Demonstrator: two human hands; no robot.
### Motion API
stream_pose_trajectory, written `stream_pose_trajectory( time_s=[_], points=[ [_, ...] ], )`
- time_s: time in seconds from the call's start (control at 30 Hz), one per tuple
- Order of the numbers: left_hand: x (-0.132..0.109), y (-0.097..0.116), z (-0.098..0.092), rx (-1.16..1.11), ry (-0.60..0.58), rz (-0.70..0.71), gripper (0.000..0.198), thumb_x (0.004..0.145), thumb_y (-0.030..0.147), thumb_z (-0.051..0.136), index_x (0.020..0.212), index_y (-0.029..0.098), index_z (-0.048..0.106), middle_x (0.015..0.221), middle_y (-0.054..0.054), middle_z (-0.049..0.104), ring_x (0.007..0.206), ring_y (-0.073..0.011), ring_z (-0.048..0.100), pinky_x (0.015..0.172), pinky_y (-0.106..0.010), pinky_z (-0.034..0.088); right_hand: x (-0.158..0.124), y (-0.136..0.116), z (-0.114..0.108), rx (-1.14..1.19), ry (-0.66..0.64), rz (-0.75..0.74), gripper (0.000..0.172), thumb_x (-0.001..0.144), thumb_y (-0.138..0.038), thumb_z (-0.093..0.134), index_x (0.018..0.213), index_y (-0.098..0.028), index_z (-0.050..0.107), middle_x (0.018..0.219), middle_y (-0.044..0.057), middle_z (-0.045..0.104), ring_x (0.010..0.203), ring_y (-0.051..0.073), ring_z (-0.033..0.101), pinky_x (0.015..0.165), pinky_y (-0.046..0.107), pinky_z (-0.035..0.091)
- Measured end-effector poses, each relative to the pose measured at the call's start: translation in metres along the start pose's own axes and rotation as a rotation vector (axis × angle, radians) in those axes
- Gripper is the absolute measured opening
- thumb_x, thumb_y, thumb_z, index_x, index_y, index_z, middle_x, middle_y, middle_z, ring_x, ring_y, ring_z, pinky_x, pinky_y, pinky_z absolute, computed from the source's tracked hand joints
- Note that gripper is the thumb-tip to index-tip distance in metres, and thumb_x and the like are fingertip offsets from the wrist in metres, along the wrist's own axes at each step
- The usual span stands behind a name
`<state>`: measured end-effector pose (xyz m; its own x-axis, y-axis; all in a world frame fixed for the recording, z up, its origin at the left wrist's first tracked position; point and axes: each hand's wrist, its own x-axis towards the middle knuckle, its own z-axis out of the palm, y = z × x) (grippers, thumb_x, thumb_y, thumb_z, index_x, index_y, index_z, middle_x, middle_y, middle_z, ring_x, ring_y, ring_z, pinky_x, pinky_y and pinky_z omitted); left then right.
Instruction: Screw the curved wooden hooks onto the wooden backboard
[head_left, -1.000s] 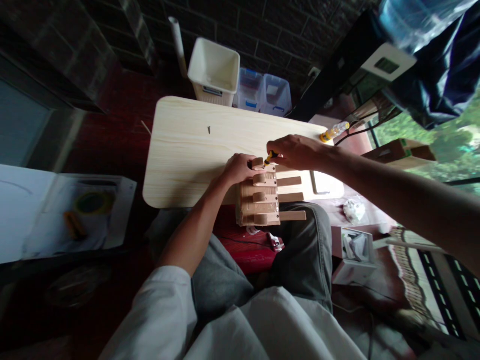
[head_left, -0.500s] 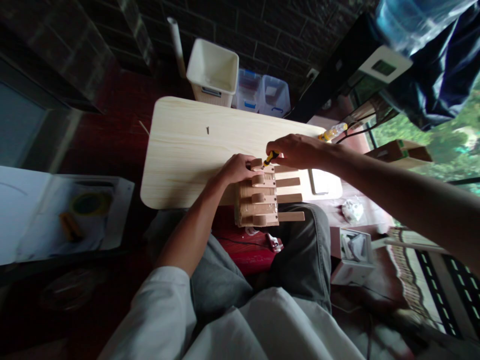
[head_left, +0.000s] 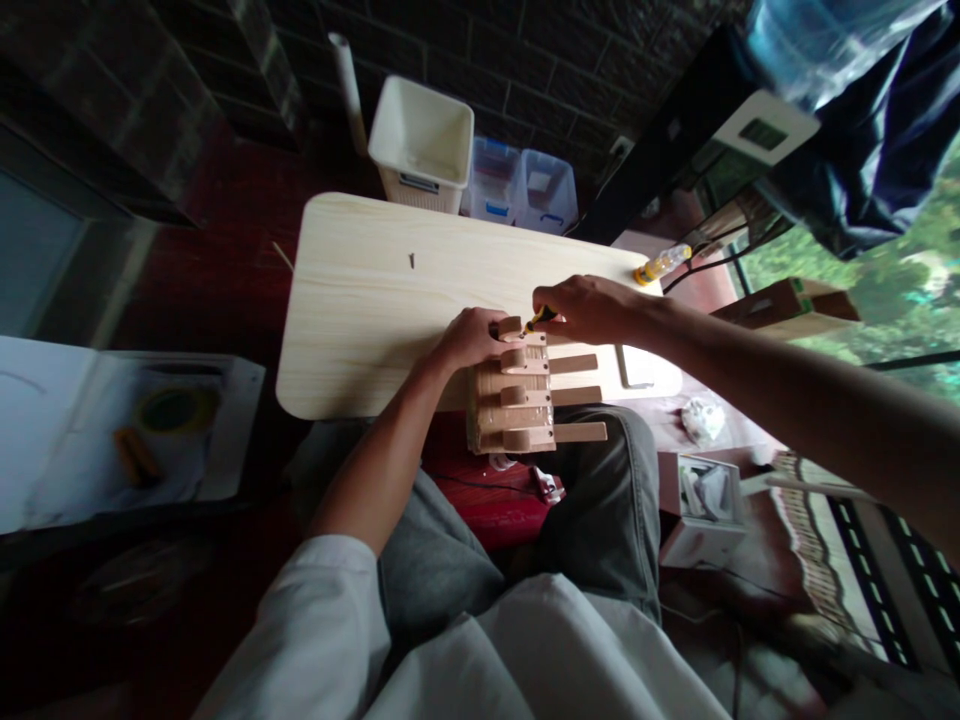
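A small black-and-yellow screwdriver is gripped in my right hand, its tip slanting down to the left. That tip meets the uppermost of several wooden pieces, near my left fingertips. My left hand is closed around the left end of this upper wooden piece; the fingers are partly hidden. The pieces lie in a row across a cardboard box wrapped in clear tape, and straight wooden bars stick out to its right. The box overhangs the table's near edge, above my lap.
On the pale wooden table lies a small dark screw-like item. A yellow, clear-bodied object is at the far right corner, and a flat pale device lies nearer. Behind stand a cream bin and clear plastic boxes.
The screwdriver and my right hand have tilted slightly, with the tip still at the upper wooden piece. My left hand keeps its grip. The whole view has shifted slightly.
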<state>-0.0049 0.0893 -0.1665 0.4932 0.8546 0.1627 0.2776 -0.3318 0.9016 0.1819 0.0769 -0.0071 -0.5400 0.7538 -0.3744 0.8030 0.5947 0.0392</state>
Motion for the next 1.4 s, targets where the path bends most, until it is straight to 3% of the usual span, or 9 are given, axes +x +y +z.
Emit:
stream_pose_trajectory(
  time_s=[0.3, 0.57, 0.97, 1.23, 1.4],
  points=[
    [-0.001, 0.001, 0.0, 0.034, 0.011, -0.002, 0.031, 0.068, 0.044, 0.072, 0.064, 0.015, 0.062, 0.059, 0.002, 0.055, 0.06, -0.0124, 0.046, 0.056, -0.025, 0.03, 0.002, 0.0, 0.002, 0.058, 0.052, -0.121, 0.022, 0.093, -0.027, 0.054, 0.111, -0.018, 0.063, 0.1, 0.008, 0.071, 0.085, 0.018, 0.061, 0.07, 0.027, 0.036],
    [0.0, -0.001, 0.0, 0.031, -0.005, -0.008, 0.03, 0.067, 0.043, 0.073, 0.063, 0.015, 0.062, 0.056, 0.002, 0.053, 0.058, -0.0129, 0.045, 0.055, -0.026, 0.029, 0.004, 0.001, 0.011, 0.09, 0.046, 0.003, 0.03, 0.093, -0.034, 0.056, 0.116, -0.015, 0.06, 0.092, 0.01, 0.072, 0.079, 0.019, 0.062, 0.066, 0.028, 0.034],
    [-0.002, 0.002, 0.003, 0.048, 0.007, 0.009, 0.028, 0.069, 0.041, 0.071, 0.08, 0.015, 0.071, 0.072, -0.002, 0.067, 0.069, -0.0164, 0.056, 0.062, -0.025, 0.037, -0.003, 0.002, -0.004, 0.028, 0.022, -0.065, 0.025, 0.094, -0.03, 0.054, 0.114, -0.017, 0.063, 0.098, 0.008, 0.071, 0.084, 0.018, 0.062, 0.068, 0.027, 0.037],
    [-0.001, 0.0, 0.003, 0.032, 0.009, -0.01, 0.028, 0.068, 0.043, 0.071, 0.074, 0.015, 0.069, 0.068, -0.001, 0.066, 0.067, -0.0161, 0.054, 0.06, -0.025, 0.036, 0.002, -0.005, 0.003, -0.001, 0.036, 0.048, 0.031, 0.095, -0.036, 0.054, 0.116, -0.014, 0.061, 0.095, 0.012, 0.071, 0.08, 0.02, 0.063, 0.065, 0.028, 0.035],
    [-0.002, 0.0, 0.002, -0.014, -0.008, 0.005, 0.028, 0.068, 0.043, 0.071, 0.07, 0.015, 0.065, 0.066, 0.001, 0.062, 0.065, -0.0144, 0.053, 0.059, -0.024, 0.036, -0.001, -0.009, -0.001, 0.012, 0.031, 0.004, 0.031, 0.094, -0.034, 0.056, 0.12, -0.017, 0.059, 0.1, 0.011, 0.071, 0.086, 0.02, 0.063, 0.069, 0.028, 0.037]
  ],
)
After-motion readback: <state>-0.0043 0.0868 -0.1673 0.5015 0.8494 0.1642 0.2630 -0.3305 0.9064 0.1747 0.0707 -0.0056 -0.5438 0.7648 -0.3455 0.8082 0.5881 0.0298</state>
